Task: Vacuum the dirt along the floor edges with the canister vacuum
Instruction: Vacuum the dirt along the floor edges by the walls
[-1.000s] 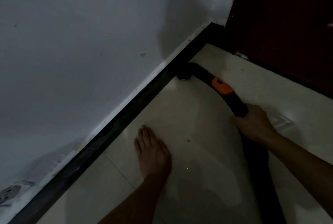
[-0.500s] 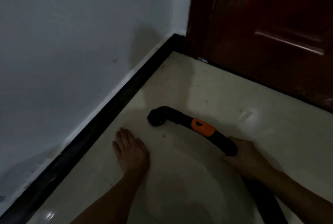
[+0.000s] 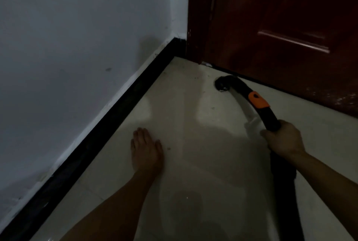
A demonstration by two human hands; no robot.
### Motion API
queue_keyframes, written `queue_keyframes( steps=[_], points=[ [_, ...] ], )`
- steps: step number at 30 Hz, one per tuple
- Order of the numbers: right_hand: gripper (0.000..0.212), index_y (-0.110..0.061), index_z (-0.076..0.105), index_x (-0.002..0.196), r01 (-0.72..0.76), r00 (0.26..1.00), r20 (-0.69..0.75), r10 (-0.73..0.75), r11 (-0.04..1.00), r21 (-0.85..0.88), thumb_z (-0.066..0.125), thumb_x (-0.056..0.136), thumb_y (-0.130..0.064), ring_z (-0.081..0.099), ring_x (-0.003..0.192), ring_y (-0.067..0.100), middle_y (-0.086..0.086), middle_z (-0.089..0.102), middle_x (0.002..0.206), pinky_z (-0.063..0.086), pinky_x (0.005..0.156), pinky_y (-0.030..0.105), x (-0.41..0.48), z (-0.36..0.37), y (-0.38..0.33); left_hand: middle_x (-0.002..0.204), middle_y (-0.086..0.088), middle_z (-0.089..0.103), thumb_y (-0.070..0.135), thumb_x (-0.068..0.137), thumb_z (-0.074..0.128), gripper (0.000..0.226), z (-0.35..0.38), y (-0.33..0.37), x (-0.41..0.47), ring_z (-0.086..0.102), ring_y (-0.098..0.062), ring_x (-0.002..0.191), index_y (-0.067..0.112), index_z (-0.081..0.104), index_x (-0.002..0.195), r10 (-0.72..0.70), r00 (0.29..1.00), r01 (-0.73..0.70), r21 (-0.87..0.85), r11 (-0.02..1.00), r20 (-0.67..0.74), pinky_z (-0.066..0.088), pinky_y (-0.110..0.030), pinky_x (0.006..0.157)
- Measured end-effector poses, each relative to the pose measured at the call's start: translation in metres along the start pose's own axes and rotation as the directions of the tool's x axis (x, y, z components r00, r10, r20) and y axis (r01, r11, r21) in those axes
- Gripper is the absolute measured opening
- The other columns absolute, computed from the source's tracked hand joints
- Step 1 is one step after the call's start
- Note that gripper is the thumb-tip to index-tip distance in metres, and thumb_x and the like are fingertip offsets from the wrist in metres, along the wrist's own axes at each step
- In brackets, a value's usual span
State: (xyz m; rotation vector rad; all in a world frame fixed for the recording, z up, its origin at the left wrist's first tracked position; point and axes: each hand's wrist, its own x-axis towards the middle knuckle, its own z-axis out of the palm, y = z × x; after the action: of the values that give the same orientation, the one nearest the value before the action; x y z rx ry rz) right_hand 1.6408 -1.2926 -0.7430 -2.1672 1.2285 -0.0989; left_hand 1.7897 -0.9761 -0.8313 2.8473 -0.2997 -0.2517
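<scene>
A dim room corner, seen from above. One curved black vacuum wand (image 3: 257, 105) with one orange band (image 3: 258, 100) runs from the right centre of the frame up toward the door. Its single round nozzle (image 3: 222, 84) sits on or just above the pale tile floor (image 3: 193, 124), just beside the bottom edge of one dark red wooden door (image 3: 280, 27) in the upper right. The right hand (image 3: 282, 140) is wrapped firmly around the wand below the orange band, where one black hose (image 3: 282, 192) trails down to the lower right. The left hand (image 3: 146, 149) lies flat and spread on the floor at centre, holding nothing, near the one black baseboard (image 3: 116, 114) that runs diagonally under the grey-white wall (image 3: 77, 37).

The wand looks like rigid, light plastic, easy to steer one-handed; the hose is probably flexible and may drag. The present hold, below the band, seems the sensible place to hold it. A few dark specks lie on the tiles near the corner.
</scene>
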Motion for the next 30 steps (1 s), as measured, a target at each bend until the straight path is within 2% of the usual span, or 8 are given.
queue_keyframes(
  steps=[2,5,10,17,22,27,28,30],
  points=[
    [0.030,-0.003,0.062,0.106,0.028,0.999,0.016,-0.028,0.999,-0.018,0.071,0.084,-0.022,0.063,0.068,0.032,0.019,0.066,0.082,0.043,0.053,0.029,0.023,0.012,-0.020,0.161,-0.014,0.000,0.045,0.100,0.017,0.068,0.003,-0.012,-0.005,-0.002,-0.025,0.149,0.003,0.007,0.153,0.069,0.998,-0.069,0.025,0.997,0.003,-0.002,-0.034,0.120],
    [0.036,-0.006,0.060,0.113,0.065,0.997,0.033,-0.063,0.997,-0.046,0.071,0.083,-0.022,0.064,0.074,0.033,0.019,0.066,0.090,0.047,0.059,0.031,0.051,0.028,-0.051,0.161,-0.012,0.001,0.051,0.091,0.000,0.078,0.005,-0.020,-0.010,-0.003,-0.021,0.149,0.005,0.008,0.153,0.120,0.992,-0.118,0.049,0.992,-0.047,-0.008,-0.029,0.117],
    [0.037,-0.003,0.060,0.115,0.138,0.989,0.060,-0.136,0.990,-0.035,0.070,0.085,-0.021,0.058,0.073,0.031,0.016,0.061,0.089,0.045,0.063,0.031,0.081,0.058,-0.099,0.161,-0.011,0.003,0.048,0.094,0.008,0.072,0.007,-0.020,-0.007,-0.003,-0.019,0.148,0.006,0.010,0.153,0.136,0.988,-0.132,0.050,0.990,-0.072,-0.011,-0.026,0.116],
    [0.042,-0.002,0.059,0.118,0.156,0.975,0.146,-0.167,0.984,0.082,0.072,0.085,-0.025,0.058,0.078,0.030,0.016,0.061,0.097,0.048,0.069,0.035,0.095,0.095,-0.159,0.157,-0.016,0.023,0.043,0.098,0.024,0.065,0.011,-0.024,-0.005,0.014,-0.022,0.146,0.002,0.030,0.148,0.126,0.990,-0.121,0.071,0.990,-0.063,0.005,-0.033,0.117],
    [0.025,-0.006,0.058,0.101,0.187,0.948,0.245,-0.205,0.978,0.093,0.072,0.083,-0.018,0.057,0.064,0.028,0.013,0.061,0.083,0.045,0.058,0.029,0.071,0.086,-0.156,0.155,-0.017,0.028,0.041,0.097,0.027,0.064,0.012,-0.026,-0.004,0.022,-0.025,0.145,0.001,0.034,0.146,0.127,0.989,-0.121,0.083,0.989,-0.074,0.009,-0.034,0.116],
    [0.025,-0.012,0.059,0.101,0.285,0.877,0.401,-0.264,0.959,0.009,0.073,0.081,-0.006,0.057,0.052,0.018,0.006,0.060,0.071,0.041,0.037,0.020,0.030,0.074,-0.127,0.156,-0.015,0.025,0.042,0.097,0.025,0.065,0.010,-0.026,-0.005,0.020,-0.025,0.146,0.001,0.032,0.147,0.125,0.988,-0.118,0.089,0.989,-0.085,0.001,-0.030,0.117],
    [0.026,-0.012,0.059,0.102,0.287,0.870,0.416,-0.263,0.958,0.006,0.073,0.081,-0.006,0.057,0.052,0.018,0.004,0.059,0.070,0.040,0.036,0.019,0.027,0.072,-0.122,0.156,-0.016,0.026,0.042,0.096,0.025,0.065,0.009,-0.025,-0.005,0.021,-0.026,0.146,0.001,0.033,0.147,0.125,0.988,-0.117,0.088,0.989,-0.086,0.002,-0.030,0.117],
    [0.026,-0.012,0.060,0.104,0.237,0.905,0.361,-0.224,0.972,0.008,0.073,0.082,-0.009,0.058,0.055,0.021,0.006,0.060,0.072,0.041,0.041,0.023,0.031,0.064,-0.113,0.154,-0.017,0.029,0.041,0.096,0.026,0.065,0.009,-0.024,-0.006,0.025,-0.027,0.144,0.000,0.036,0.145,0.120,0.990,-0.113,0.085,0.990,-0.078,0.003,-0.030,0.116]
  ],
)
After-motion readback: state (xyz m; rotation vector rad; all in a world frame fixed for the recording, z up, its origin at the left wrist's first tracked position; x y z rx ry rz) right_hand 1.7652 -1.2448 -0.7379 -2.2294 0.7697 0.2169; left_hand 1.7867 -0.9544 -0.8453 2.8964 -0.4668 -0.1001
